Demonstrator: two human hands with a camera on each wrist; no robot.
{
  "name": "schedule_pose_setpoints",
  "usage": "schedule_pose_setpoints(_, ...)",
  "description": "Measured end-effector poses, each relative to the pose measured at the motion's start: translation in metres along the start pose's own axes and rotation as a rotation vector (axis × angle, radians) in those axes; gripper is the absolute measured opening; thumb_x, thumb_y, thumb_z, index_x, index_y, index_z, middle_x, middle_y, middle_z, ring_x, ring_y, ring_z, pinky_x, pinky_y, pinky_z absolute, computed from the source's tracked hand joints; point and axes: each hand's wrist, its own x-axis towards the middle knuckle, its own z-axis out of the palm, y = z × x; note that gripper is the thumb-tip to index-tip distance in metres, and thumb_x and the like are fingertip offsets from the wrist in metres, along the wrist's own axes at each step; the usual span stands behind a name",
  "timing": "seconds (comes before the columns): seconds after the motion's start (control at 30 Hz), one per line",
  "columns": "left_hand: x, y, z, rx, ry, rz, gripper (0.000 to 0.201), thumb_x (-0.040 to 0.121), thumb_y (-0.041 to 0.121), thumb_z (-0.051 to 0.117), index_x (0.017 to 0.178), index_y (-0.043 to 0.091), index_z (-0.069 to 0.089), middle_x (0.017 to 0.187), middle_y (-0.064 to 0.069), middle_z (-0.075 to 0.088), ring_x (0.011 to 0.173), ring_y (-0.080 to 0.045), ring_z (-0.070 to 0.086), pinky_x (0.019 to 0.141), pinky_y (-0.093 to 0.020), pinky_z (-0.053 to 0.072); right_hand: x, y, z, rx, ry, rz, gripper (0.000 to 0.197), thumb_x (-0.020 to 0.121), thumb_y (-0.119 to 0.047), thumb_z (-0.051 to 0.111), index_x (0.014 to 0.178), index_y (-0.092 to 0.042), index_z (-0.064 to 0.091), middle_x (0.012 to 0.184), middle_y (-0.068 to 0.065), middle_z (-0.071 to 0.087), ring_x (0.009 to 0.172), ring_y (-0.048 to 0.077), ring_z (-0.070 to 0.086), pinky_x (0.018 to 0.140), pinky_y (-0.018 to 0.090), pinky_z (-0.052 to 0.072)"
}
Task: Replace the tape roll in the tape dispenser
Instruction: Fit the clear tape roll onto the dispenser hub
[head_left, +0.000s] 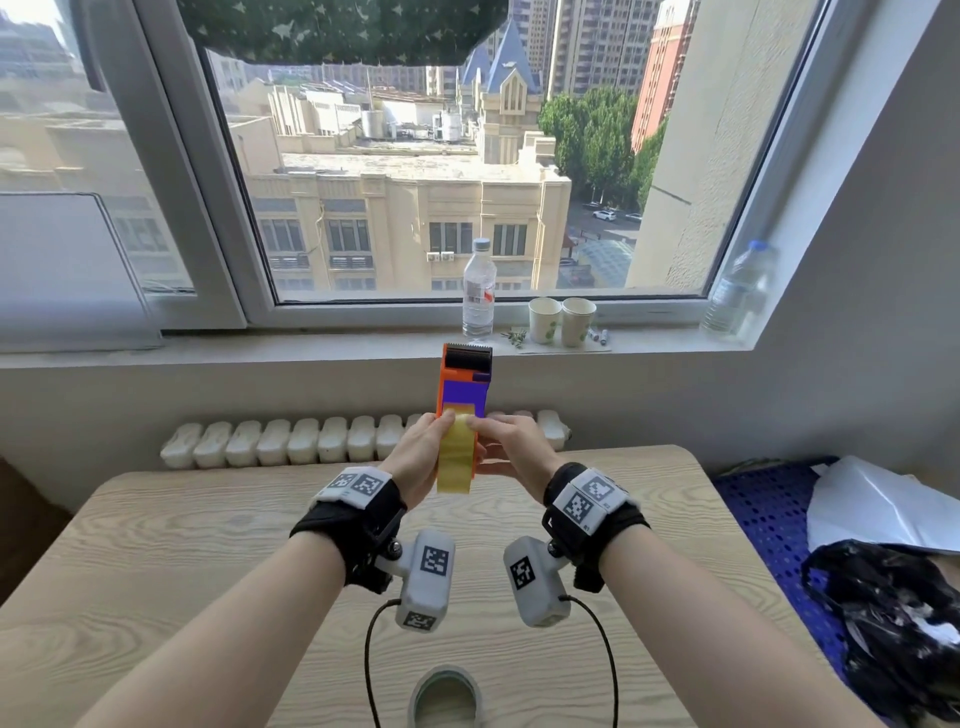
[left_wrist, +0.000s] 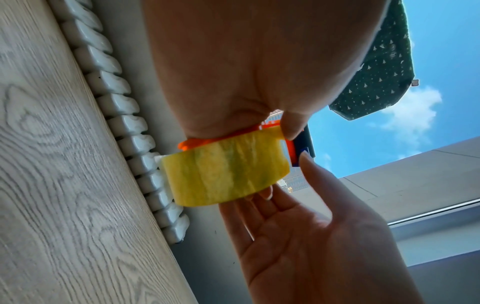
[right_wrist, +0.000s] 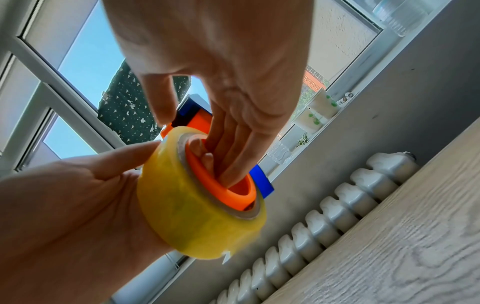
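Grey roll cut off; hands hiding dispenser base

Black wrist straps, white tagged cameras, cables.

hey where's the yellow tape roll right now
In the head view the yellow tape roll is mid-frame above the table, seated on the orange dispenser, held between the left hand and right hand.
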Motion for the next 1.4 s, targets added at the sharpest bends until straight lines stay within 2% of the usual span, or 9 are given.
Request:
schedule_pose_setpoints(0.07,0.0004,-0.0007,-0.0014,-0.002,0.008,-0.004,0.037,0.100,0.030,0.033,0.121,0.002,0.045,0.086,-0.012,0.063,0.064,-0.016,0.065,0.057,-0.027,0.057,-0.0010,0.0013,0.0008,-0.008,-0.025,0.001,0.024,0.087,-0.016,0.059,0.103,0.002,0.062,0.062,0.002,0.052,0.058,0.014,0.057,0.068,0.031,0.055)
schedule_pose_setpoints(0.17,-0.0024,0.0008,-0.0017,0.037,-0.054,-0.021,0.048,0.099,0.037,0.031,0.123,-0.001,0.049,0.084,-0.014,0.063,0.068,-0.020,0.063,0.062,-0.031,0.054,-0.0024,-0.0003,0.0031,-0.029,0.011,-0.002,0.018,0.088,-0.021,0.059,0.089,-0.003,0.060,0.061,0.004,0.052,0.056,0.015,0.057,0.065,0.031,0.057)
schedule_pose_setpoints(0.4,-0.0076,0.0011,0.0015,0.003,-0.057,-0.029,0.041,0.097,0.016,0.037,0.133,-0.003,0.039,0.084,-0.014,0.062,0.072,-0.023,0.062,0.066,-0.036,0.050,0.0007,-0.0032,0.0041,0.011,0.097,0.040,0.035,0.088,-0.036,0.058,0.074,-0.004,0.061,0.055,0.007,0.053,0.051,0.019,0.053,0.056,0.030,0.055)
schedule_pose_setpoints(0.6,-0.0033,-0.0015,-0.0005,-0.009,0.004,-0.020,0.043,0.099,0.028,0.036,0.128,-0.003,0.042,0.083,-0.013,0.062,0.057,-0.013,0.067,0.050,-0.026,0.055,-0.0045,0.0005,0.0027,-0.016,-0.026,0.021,0.012,0.087,-0.015,0.059,0.091,-0.004,0.062,0.056,-0.002,0.056,0.055,0.011,0.060,0.069,0.032,0.056)
schedule_pose_setpoints(0.73,-0.0044,-0.0007,-0.0004,0.032,-0.070,-0.035,0.046,0.099,0.035,0.034,0.126,0.001,0.049,0.083,-0.013,0.062,0.065,-0.017,0.064,0.059,-0.029,0.052,-0.0008,0.0021,0.0030,-0.031,0.062,0.029,0.027,0.088,-0.028,0.060,0.088,-0.002,0.062,0.059,0.004,0.056,0.054,0.015,0.058,0.068,0.034,0.057)
schedule_pose_setpoints(0.93,-0.0059,-0.0029,0.0043,-0.001,-0.056,-0.044,0.037,0.098,0.021,0.034,0.128,0.001,0.043,0.087,-0.012,0.062,0.073,-0.023,0.061,0.067,-0.037,0.048,0.0007,0.0025,0.0000,0.020,0.111,0.067,0.038,0.086,-0.040,0.059,0.075,-0.004,0.063,0.058,0.008,0.056,0.050,0.017,0.054,0.060,0.032,0.055)
schedule_pose_setpoints(1.17,0.0001,-0.0056,0.0024,0.013,-0.014,-0.032,0.046,0.100,0.031,0.033,0.128,-0.003,0.043,0.083,-0.015,0.062,0.069,-0.022,0.062,0.058,-0.030,0.053,-0.0039,0.0051,-0.0041,-0.008,-0.009,0.041,0.033,0.087,-0.020,0.060,0.107,0.005,0.063,0.056,-0.003,0.060,0.063,0.016,0.061,0.071,0.032,0.056)
schedule_pose_setpoints(1.27,-0.0024,-0.0036,0.0019,0.049,-0.095,-0.024,0.046,0.098,0.033,0.036,0.127,-0.002,0.048,0.086,-0.015,0.062,0.073,-0.022,0.061,0.064,-0.031,0.051,-0.0024,0.0043,-0.0026,-0.017,0.043,0.040,0.032,0.088,-0.027,0.059,0.100,0.002,0.064,0.066,0.005,0.058,0.063,0.018,0.061,0.069,0.032,0.057)
schedule_pose_setpoints(1.4,-0.0037,-0.0037,0.0010,0.012,-0.127,-0.023,0.038,0.096,0.017,0.042,0.130,0.000,0.046,0.098,-0.015,0.062,0.080,-0.023,0.061,0.070,-0.033,0.050,0.0016,0.0035,-0.0016,-0.034,0.108,0.048,0.038,0.088,-0.037,0.058,0.090,0.001,0.064,0.061,0.007,0.056,0.054,0.017,0.057,0.060,0.029,0.056)
